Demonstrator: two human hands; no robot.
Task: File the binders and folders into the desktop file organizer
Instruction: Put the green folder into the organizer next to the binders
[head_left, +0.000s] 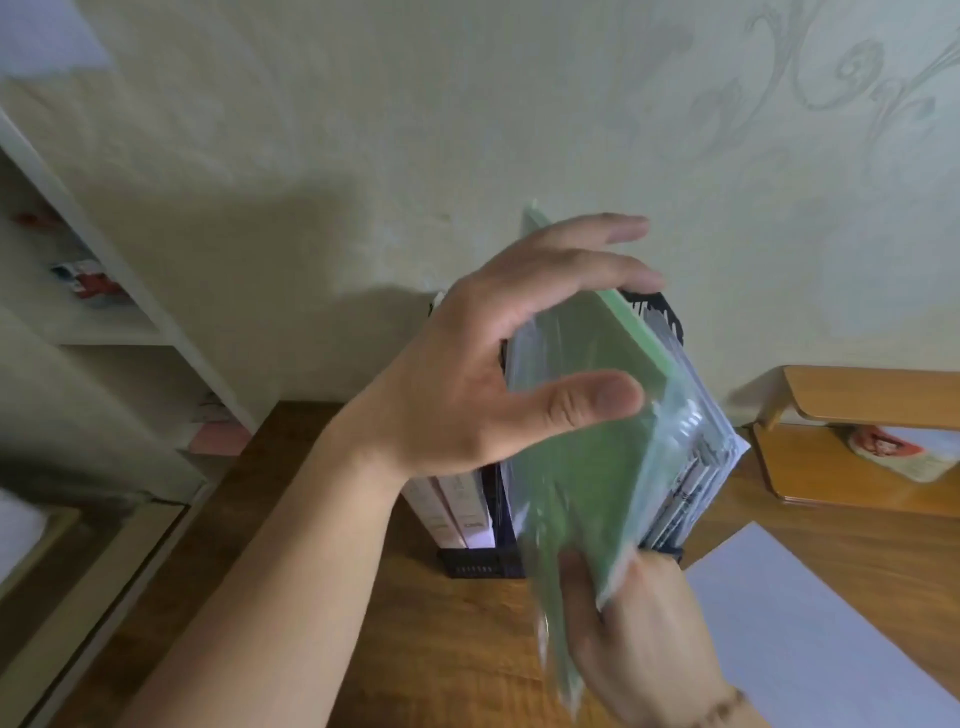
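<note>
A green translucent folder stands on edge, tilted, over the black desktop file organizer on the wooden desk. My left hand grips its upper part, thumb on the near face and fingers over the top edge. My right hand holds its lower corner from below. Two white binders stand in the organizer's left slots. Several clear and white folders sit in the slots right of the green one. The folder is blurred.
A white sheet lies on the desk at the right. A wooden desk shelf stands at the far right against the wall. White shelving is on the left. The wall is directly behind the organizer.
</note>
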